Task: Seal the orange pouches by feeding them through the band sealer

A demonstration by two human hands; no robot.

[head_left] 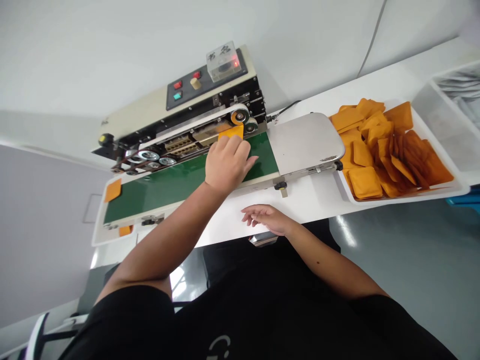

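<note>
My left hand (228,162) lies flat on an orange pouch (231,132) on the green conveyor belt (165,185) of a band sealing machine (180,107); the pouch's top edge is at the sealer's rollers. The fingers are stretched over the pouch, pressing it down. My right hand (267,219) rests at the white table's front edge (311,200), fingers loosely spread, holding nothing. Another orange pouch (113,190) sits at the belt's far left end.
A white tray (442,192) at the right holds several orange pouches (386,145). A metal feed plate (305,140) joins the belt's right end. A clear bin (446,117) stands at the far right. One more orange piece (125,230) lies below the belt's left end.
</note>
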